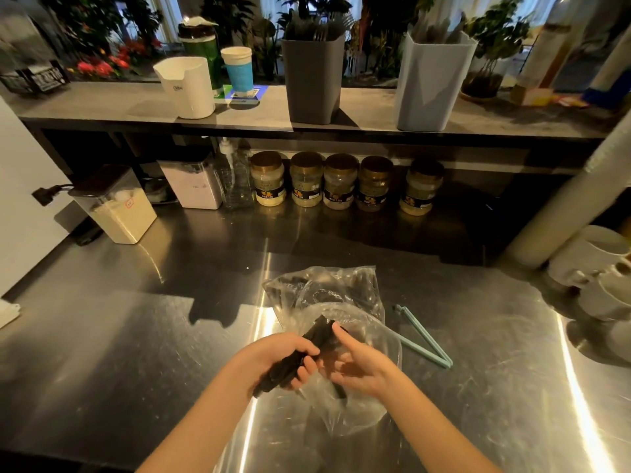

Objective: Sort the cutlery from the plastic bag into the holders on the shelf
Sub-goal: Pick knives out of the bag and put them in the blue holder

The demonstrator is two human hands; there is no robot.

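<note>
2 hands meet over a clear plastic bag [324, 291] lying near the front edge of the steel worktop [136, 336]. The left hand [280, 360] has its fingers curled round a bundle of black cutlery [319, 336], which sits above the bag. The right hand [362, 367] is relaxed, holding nothing, its straight forefinger touching the bundle's far end. 1 pale blue bag clip [423, 337] lies just right of the bag. On the shelf [136, 104] behind stand a dark grey holder [312, 80] with forks and a light grey holder [433, 83].
</note>
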